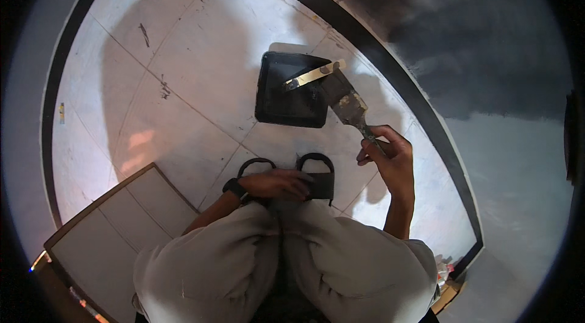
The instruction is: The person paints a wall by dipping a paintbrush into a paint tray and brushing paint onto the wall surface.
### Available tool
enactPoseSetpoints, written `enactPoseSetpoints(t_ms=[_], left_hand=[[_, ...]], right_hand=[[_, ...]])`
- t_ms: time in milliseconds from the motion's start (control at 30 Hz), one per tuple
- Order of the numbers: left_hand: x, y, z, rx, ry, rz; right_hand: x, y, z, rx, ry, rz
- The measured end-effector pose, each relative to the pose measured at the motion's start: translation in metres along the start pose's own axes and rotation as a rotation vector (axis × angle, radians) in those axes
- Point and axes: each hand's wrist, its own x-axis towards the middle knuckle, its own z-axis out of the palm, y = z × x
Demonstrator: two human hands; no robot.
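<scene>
My right hand grips the handle of a wide, paint-stained paintbrush, its dark bristles pointing up and left. The bristle end is over the right edge of a black square paint tray on the floor. A narrow pale strip with dark smears slants across the tray's upper right; I cannot tell whether it is a stick or a small brush. My left hand, with a dark band on the wrist, hangs between my knees and feet, fingers stretched out and holding nothing.
Pale floor tiles with dark scuffs meet a black skirting strip. The wall at right has dark grey paint over a lighter grey. A flat light panel with a brown edge lies at lower left. My black sandals are below the tray.
</scene>
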Motion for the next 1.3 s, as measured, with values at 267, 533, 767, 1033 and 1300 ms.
enactPoseSetpoints(t_ms=[267,533,767,1033,1300], left_hand=[[-0.002,0.011,0.002,-0.255,-0.063,-0.06],[0.004,0.002,-0.005,-0.393,-0.08,-0.082],[0.002,0.001,-0.005,-0.401,-0.047,-0.1],[-0.002,0.005,-0.008,-0.409,-0.097,-0.067],[0.0,0.002,-0.009,-0.414,-0.092,-0.063]], right_hand=[[-0.018,-0.032,-0.041,-0.424,0.212,-0.245],[0.001,-0.017,-0.044,0.03,0.375,-0.611],[0.052,-0.006,0.023,-0.185,0.208,-0.579],[0.086,0.01,0.072,-0.719,-0.085,-0.686],[0.098,0.041,0.081,-0.79,-0.129,-0.721]])
